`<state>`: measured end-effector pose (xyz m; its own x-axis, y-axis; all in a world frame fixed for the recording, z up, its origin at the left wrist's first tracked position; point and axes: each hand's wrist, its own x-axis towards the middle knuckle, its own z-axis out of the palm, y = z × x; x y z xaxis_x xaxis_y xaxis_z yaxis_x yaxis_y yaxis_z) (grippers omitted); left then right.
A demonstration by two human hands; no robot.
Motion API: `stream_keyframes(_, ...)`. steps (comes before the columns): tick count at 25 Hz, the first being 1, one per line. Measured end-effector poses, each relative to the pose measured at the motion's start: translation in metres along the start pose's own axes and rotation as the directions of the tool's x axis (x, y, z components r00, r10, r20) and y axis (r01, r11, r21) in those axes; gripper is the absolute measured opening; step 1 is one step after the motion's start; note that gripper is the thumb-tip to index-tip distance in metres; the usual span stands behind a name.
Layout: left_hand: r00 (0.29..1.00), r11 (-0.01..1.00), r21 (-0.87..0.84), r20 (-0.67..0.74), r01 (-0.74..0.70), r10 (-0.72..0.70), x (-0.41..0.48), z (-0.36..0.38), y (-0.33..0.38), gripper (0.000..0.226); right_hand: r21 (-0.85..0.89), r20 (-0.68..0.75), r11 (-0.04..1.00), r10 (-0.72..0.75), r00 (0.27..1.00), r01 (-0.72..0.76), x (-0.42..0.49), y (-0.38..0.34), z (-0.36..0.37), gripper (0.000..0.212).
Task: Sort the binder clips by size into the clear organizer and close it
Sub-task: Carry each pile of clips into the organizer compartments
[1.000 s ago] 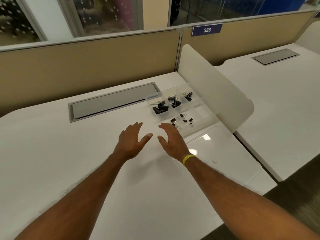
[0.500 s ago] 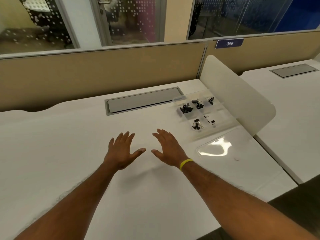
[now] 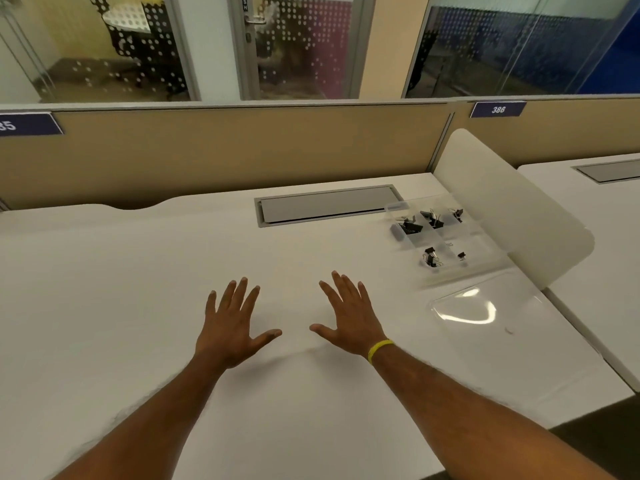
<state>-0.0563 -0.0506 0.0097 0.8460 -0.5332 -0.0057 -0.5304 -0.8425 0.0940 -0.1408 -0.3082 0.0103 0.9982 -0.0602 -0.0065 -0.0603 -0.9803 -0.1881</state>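
Head view: your left hand (image 3: 230,327) spread flat, palm down over desk (image 3: 104,289), holding nothing. Right hand (image 3: 349,323) likewise, near it. Further right, organizer (image 3: 485,251) open beside the divider (image 3: 502,209), clips (image 3: 410,226) in several compartments; lid (image 3: 464,308) lying flat on its near side.

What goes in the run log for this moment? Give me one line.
left hand: open, empty, over desk | right hand: open, empty | binder clips: in organizer compartments | lid: open, flat on desk
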Motion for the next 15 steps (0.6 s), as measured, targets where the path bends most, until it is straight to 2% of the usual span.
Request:
stream_keyframes(7, 0.999, 0.999, 0.025, -0.035, 0.030, -0.029, -0.024, 0.012, -0.014, 0.104, -0.071, 0.035, 0.997, 0.027, 0.999, -0.024, -0.004, -0.016, 0.011, 0.091)
stream_keyframes(15, 0.999, 1.000, 0.003, 0.051, -0.008, 0.008, -0.028, 0.034, 0.008, 0.089, -0.046, 0.080, 0.998, 0.049, 0.996, -0.046, -0.033, 0.006, 0.019, 0.079)
